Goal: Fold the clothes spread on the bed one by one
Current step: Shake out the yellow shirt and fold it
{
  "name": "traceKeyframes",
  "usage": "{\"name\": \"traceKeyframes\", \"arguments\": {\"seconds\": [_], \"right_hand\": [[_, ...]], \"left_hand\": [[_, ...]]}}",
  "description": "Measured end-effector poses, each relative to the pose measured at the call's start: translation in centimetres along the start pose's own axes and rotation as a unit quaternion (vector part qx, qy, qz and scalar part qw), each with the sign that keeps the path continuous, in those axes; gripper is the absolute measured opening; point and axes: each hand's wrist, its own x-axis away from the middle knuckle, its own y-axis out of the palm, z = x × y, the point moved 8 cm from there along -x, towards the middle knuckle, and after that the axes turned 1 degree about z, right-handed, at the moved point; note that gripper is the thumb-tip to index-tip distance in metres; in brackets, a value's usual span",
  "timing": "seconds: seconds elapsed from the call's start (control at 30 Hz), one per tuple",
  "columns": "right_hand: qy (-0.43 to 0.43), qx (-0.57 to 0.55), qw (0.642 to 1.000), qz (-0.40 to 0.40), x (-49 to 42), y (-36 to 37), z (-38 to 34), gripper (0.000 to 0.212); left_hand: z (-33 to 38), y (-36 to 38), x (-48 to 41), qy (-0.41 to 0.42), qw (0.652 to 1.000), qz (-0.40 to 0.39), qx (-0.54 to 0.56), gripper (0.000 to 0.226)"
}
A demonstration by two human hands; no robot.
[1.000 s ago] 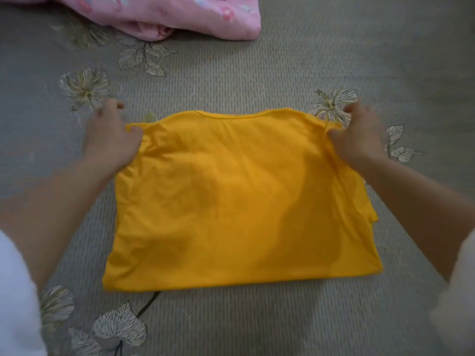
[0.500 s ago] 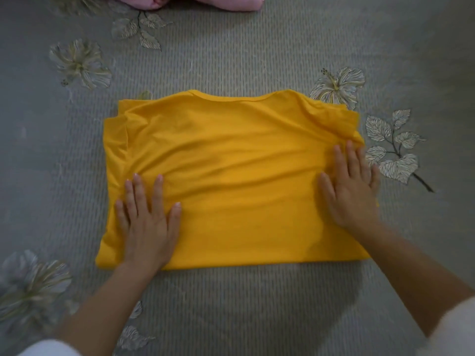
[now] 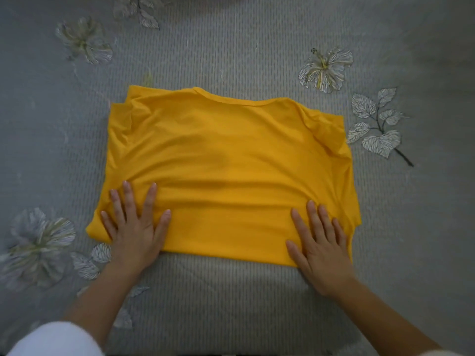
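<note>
A yellow T-shirt [image 3: 226,160] lies folded into a rough rectangle in the middle of the bed, its collar at the far edge and its sleeves tucked in at the sides. My left hand [image 3: 135,227] rests flat on the near left corner of the shirt, fingers spread. My right hand [image 3: 321,247] lies flat on the near right corner, fingers apart too. Both palms press on the cloth near its front fold and neither grasps it.
The bed is covered by a grey ribbed sheet [image 3: 231,304] printed with pale flowers [image 3: 325,69] and leaves [image 3: 377,127]. White sleeves [image 3: 54,340] show at the bottom corners of the view.
My hands let go of the shirt's far corners and slid down over it to the near edge, palms flat. The view tilted down, so the pink garment at the top has left the frame.
</note>
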Motion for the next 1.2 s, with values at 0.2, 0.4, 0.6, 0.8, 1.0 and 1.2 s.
{"name": "traceKeyframes", "arguments": {"seconds": [0.2, 0.4, 0.6, 0.8, 1.0, 1.2], "right_hand": [[-0.028, -0.015, 0.999, 0.015, 0.5, -2.2, 0.9, 0.059], [0.021, -0.009, 0.999, 0.031, -7.5, -6.0, 7.0, 0.050], [0.107, -0.216, 0.964, 0.108, -11.9, -9.9, 10.5, 0.043], [0.249, -0.300, 0.916, 0.089, -14.3, -9.2, 11.6, 0.075], [0.277, -0.402, 0.872, 0.039, -15.4, -9.0, 10.3, 0.033], [0.335, -0.529, 0.780, 0.014, -15.0, -10.8, 8.0, 0.030]], "left_hand": [[5.0, 0.5, 1.7, -0.035, 0.998, 0.021, 0.043, 0.074], [24.4, 6.8, 10.4, 0.239, 0.969, -0.064, 0.022, 0.067], [32.4, 8.6, 13.5, 0.292, 0.949, -0.116, 0.020, 0.075], [34.0, 8.0, 12.8, 0.248, 0.962, -0.112, -0.025, 0.066], [33.5, 6.5, 11.3, 0.215, 0.964, -0.155, 0.032, 0.043], [26.4, 5.3, 7.8, 0.021, 0.911, -0.197, 0.362, 0.016]]}}
